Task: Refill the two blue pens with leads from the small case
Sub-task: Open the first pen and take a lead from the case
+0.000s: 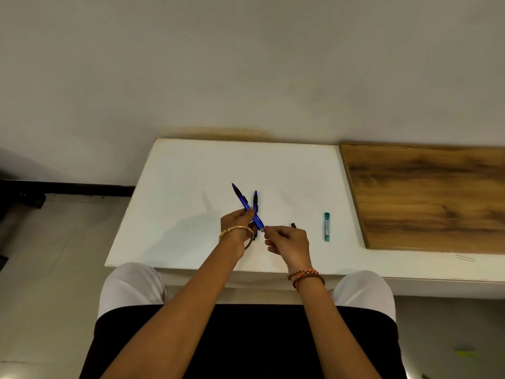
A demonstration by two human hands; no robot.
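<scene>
Head view: the left hand (pixel 237 224) has a closed grip on a slim blue plastic pen (pixel 247 207), tip pointing far-left. The right hand (pixel 287 242) pinches its near end. A second blue pen (pixel 255 201) lies just behind on the white counter (pixel 191 173); the small teal lead case (pixel 326 226) lies to the right.

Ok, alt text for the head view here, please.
The left hand holds a blue pen above a white table while the right hand pinches at its near end. A second blue pen lies behind; a teal lead case lies to the right.
</scene>
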